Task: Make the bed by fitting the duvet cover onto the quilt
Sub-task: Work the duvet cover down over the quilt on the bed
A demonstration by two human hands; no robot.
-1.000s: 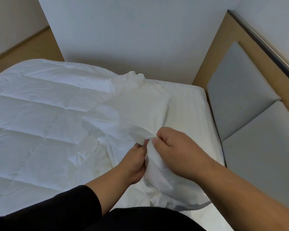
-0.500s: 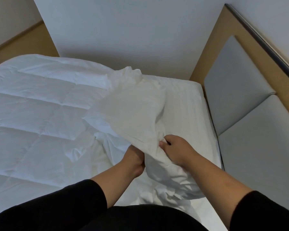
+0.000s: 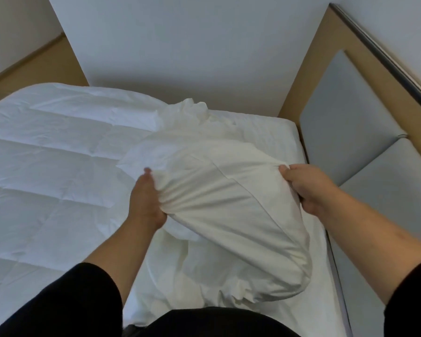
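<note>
**Both hands spread the duvet cover**

Our left hand [image 3: 146, 198] grips a bunched fold of the duvet cover [image 3: 229, 203], fingers curled into the cloth. Our right hand [image 3: 306, 188] pinches the cover's far edge, thumb on top. Between the two hands the cream-white fabric stretches in a taut, creased band, then sags in a rumpled heap below the right hand. We cannot tell what lies inside it. Left of our left hand the white quilt [image 3: 54, 166] lies flat, stitched in padded squares. Grey panels [image 3: 345, 122] stand beyond our right hand.
</note>
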